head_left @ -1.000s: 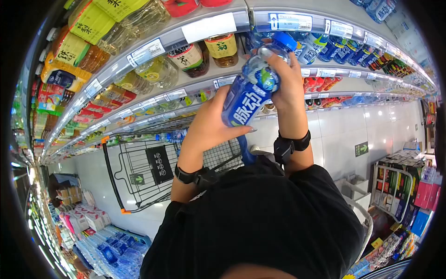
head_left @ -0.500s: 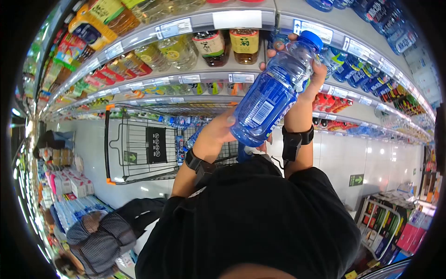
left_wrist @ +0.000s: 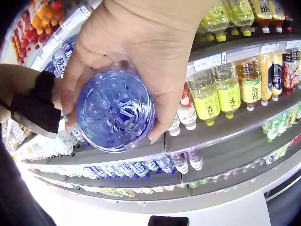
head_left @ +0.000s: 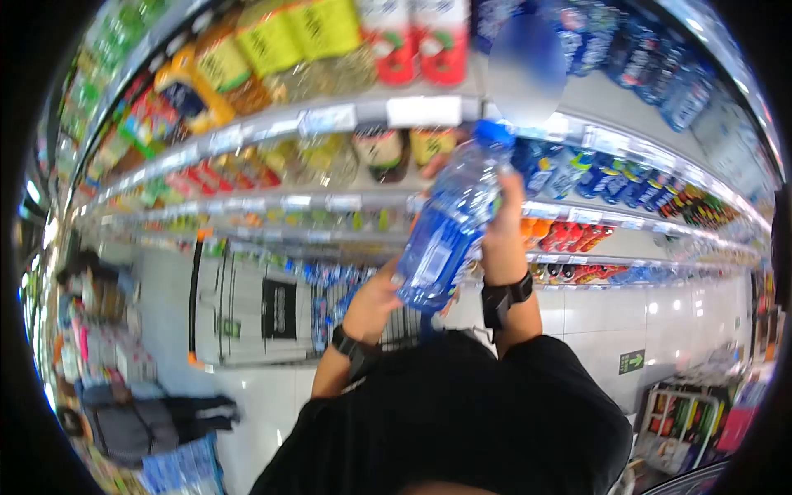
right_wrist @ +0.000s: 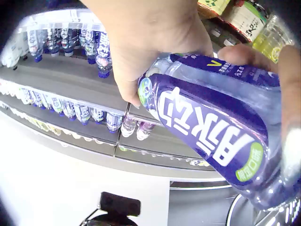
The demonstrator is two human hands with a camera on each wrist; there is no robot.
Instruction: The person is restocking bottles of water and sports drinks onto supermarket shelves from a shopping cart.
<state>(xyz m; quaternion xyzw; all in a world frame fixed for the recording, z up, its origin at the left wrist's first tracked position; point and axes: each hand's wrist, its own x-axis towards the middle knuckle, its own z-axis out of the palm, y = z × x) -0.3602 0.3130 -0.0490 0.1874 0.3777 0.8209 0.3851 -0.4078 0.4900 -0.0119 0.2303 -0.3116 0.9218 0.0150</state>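
Observation:
Both hands hold a large blue drink bottle (head_left: 445,227) in front of the shelves, tilted with its blue cap up and to the right. My left hand (head_left: 373,301) grips its base; in the left wrist view the fingers and thumb curl round the clear ribbed bottom. Around the upper part of the bottle curls my right hand (head_left: 505,223). A barcode panel faces the head camera, while the right wrist view shows the front label (right_wrist: 202,122) with large white characters.
Shelves of bottled drinks, with a price-tag rail (head_left: 330,118), run across the front. A wire shopping cart (head_left: 239,309) holding blue bottles stands at the left. Farther left, a person (head_left: 136,421) is near stacked packs. A white rack (head_left: 681,421) stands at lower right.
The bottle has turned from its front label to its barcode side toward the head camera. Bottle and hands now appear lower, with more upper shelf in view. A person has appeared at lower left.

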